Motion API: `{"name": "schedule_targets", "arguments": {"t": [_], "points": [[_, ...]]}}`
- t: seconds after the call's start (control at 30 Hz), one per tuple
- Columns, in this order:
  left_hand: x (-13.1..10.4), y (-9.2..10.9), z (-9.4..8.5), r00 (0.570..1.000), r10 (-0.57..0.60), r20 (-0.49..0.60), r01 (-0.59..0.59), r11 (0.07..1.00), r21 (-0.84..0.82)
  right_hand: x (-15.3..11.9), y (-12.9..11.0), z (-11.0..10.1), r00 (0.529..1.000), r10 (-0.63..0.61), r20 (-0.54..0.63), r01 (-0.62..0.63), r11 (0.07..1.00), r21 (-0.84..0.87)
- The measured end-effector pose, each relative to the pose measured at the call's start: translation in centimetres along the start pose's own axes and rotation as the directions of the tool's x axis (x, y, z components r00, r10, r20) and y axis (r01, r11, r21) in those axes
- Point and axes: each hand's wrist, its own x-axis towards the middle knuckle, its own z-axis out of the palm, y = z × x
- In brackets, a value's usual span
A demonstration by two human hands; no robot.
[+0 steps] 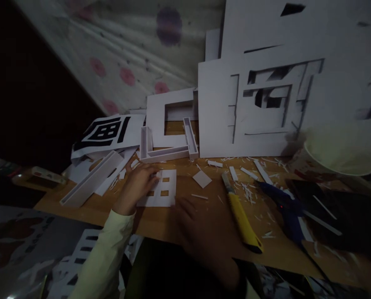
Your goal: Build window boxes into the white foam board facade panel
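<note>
A small white foam board piece point(170, 200) with rectangular cutouts lies flat near the front edge of the wooden table. My left hand point(138, 182) is over its upper left part, the fingers bent and closed against it around one of the cutouts; whether a smaller bit sits between the fingertips is hidden. Just right of the board's lower corner is my right hand point(193, 226), dark and smeared, so its fingers are hard to read. A loose white square point(202, 179) lies beyond it. Farther right rests a yellow utility knife point(242, 218), its blade pointing away from me.
White box-like letter strokes point(165, 153) stand behind the board, with another long channel point(90, 180) at left. A printed character sheet point(110, 131) lies behind that. Large cut panels point(216, 108) lean at the back. A blue glue gun point(281, 207), scraps, and a paper tub point(331, 160) occupy the right.
</note>
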Motion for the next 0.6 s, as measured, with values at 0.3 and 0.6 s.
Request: {"name": "schedule_targets", "arguments": {"t": [0.3, 0.6], "points": [[-0.4, -1.2, 0.4, 0.999, 0.03, 0.024, -0.026, 0.984, -0.177, 4.8, -0.4, 4.3, 0.987, 0.093, 0.128, -0.079, 0.99, -0.114], [-0.9, 1.4, 1.0, 0.956, 0.289, 0.055, -0.27, 0.937, -0.221, 1.8, -1.0, 3.6, 0.993, 0.118, 0.003, -0.118, 0.99, -0.075]]}}
